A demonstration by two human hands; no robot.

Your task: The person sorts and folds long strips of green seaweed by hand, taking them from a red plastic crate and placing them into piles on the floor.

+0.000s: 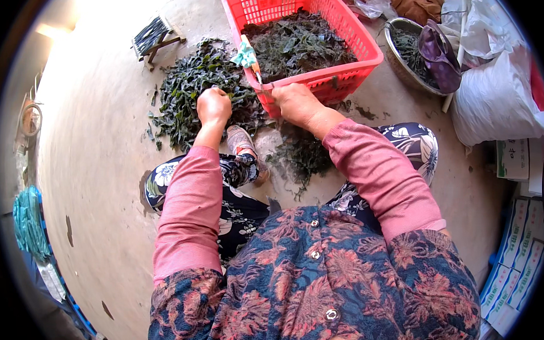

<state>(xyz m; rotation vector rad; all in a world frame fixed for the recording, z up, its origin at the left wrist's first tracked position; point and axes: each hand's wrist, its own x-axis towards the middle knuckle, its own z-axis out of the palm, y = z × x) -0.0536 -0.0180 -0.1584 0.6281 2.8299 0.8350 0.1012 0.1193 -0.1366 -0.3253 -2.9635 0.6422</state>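
Note:
My left hand (pixel 214 106) is closed in a fist above the near right part of a heap of dark green, wet-looking seaweed (pixel 194 86) on the floor. What its fingers hold is hidden beneath the hand. My right hand (pixel 298 105) is closed at the near left corner of a red plastic basket (pixel 341 73); its grip is hidden too. Dark seaweed (pixel 300 45) fills the basket partway. Against that corner leans a thin wooden-handled tool (pixel 252 62) tied with pale teal cloth (pixel 245 54). Looser, finer scraps (pixel 302 153) lie between my legs.
A small folding stool (pixel 152 37) stands beyond the heap. To the right of the basket is a metal basin (pixel 398 60) with greens and a purple cloth (pixel 439 56). White sacks (pixel 499 97) and stacked cartons (pixel 514 256) line the right side. A teal bundle (pixel 30 221) lies far left.

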